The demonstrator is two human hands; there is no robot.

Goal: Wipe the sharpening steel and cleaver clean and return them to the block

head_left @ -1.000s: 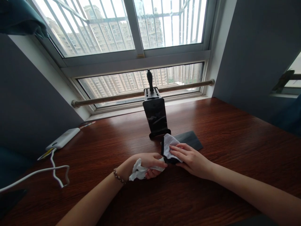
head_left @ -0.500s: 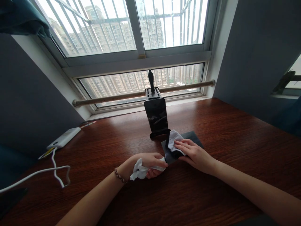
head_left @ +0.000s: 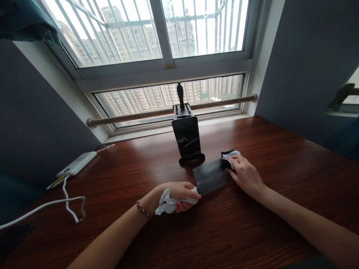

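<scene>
On the brown table (head_left: 252, 231), near its middle, we hold a cloth (head_left: 230, 154) to a flat grey blade (head_left: 211, 177).

Our left hand (head_left: 179, 192) is closed around a crumpled white tissue (head_left: 166, 203) at the blade's near left corner; what else it grips is hidden. Our right hand (head_left: 246, 175) pinches the black-and-white cloth at the far right end. Behind the blade, well apart from both hands, a black stand (head_left: 186, 138) rises before the window (head_left: 129, 101), a dark handle (head_left: 180, 95) upright at its top.
</scene>
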